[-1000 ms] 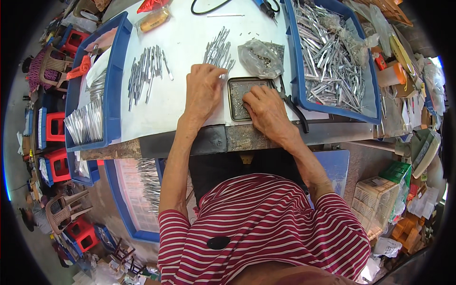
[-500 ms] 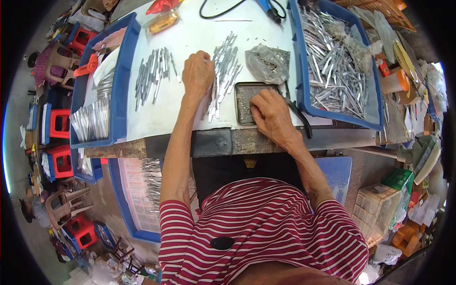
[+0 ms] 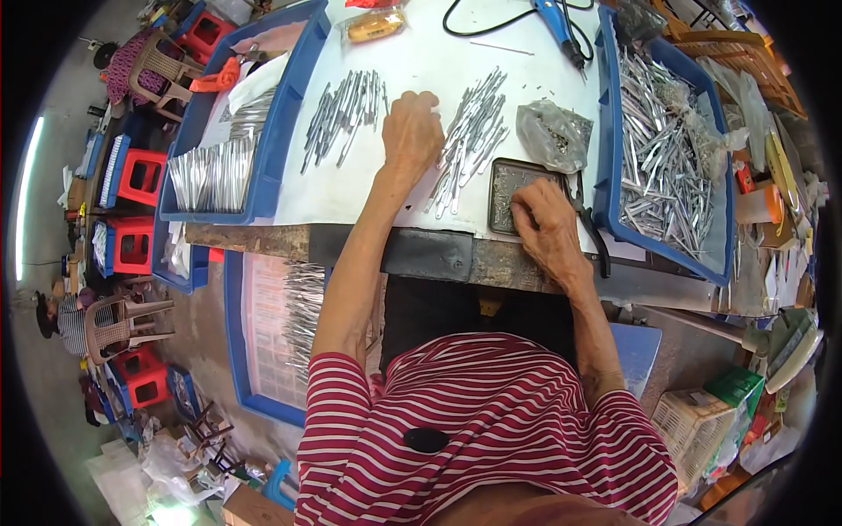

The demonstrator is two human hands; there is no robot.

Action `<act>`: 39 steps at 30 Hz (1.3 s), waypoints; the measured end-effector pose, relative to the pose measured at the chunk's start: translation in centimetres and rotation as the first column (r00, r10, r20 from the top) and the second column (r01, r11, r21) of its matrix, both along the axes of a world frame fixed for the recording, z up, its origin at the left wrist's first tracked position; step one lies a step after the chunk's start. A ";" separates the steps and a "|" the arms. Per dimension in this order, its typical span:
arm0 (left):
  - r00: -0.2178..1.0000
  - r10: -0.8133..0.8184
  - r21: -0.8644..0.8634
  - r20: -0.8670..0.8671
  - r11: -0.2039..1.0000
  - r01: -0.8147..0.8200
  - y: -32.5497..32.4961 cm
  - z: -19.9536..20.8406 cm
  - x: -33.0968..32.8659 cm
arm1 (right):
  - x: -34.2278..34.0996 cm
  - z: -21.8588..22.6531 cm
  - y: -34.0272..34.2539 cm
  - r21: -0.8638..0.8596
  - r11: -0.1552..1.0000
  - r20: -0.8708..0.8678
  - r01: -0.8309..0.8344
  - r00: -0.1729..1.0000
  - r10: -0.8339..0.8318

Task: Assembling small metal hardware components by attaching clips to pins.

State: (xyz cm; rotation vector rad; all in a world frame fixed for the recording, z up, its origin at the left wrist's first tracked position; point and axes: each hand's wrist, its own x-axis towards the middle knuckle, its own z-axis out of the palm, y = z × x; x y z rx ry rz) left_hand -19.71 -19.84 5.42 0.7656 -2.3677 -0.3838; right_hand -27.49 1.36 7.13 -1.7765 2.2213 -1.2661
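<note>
My left hand [image 3: 412,138] is over the white table cover, fingers curled, between two piles of thin silvery metal strips. The left pile [image 3: 344,114] lies just beyond its fingertips, and the right pile [image 3: 469,145] lies to its other side. What its fingers hold, if anything, is hidden. At the table's near edge my right hand [image 3: 548,221] rests at a shallow dark tray [image 3: 495,210] of tiny metal parts. Its fingers are bent together at the tray's right side, their tips turned away from view. A clear plastic bag [image 3: 554,136] of small parts lies beyond the tray.
A blue bin [image 3: 605,175] heaped with metal strips stands at right, beside black-handled pliers [image 3: 596,241]. Another blue bin [image 3: 267,171] with stacked strips stands at left. A blue corded tool [image 3: 561,26] and a yellow-handled item in plastic [image 3: 373,26] lie at the far side.
The whole view has shifted, so the table sits further right in it. My left hand has drawn slightly away from the right pile toward the left one. My right hand stays at the tray.
</note>
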 end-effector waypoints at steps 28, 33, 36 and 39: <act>0.973 0.157 -0.177 0.170 0.976 -0.127 -1.8 -0.6 4.0 | -0.1 0.0 0.5 0.002 0.999 0.027 0.049 0.998 -0.049; 0.973 0.183 -0.247 0.144 0.958 -0.144 -2.1 -1.0 4.1 | -0.2 0.2 0.4 -0.026 0.999 -0.004 0.045 0.999 -0.045; 0.977 0.127 -0.187 0.169 0.978 -0.095 -2.1 -0.7 3.4 | -0.6 -0.1 0.7 -0.028 0.998 0.007 0.063 0.998 -0.062; 0.985 0.103 -0.268 0.140 0.961 -0.063 -2.5 -0.8 3.8 | -0.4 -0.1 0.4 -0.053 0.998 -0.002 0.037 0.999 -0.038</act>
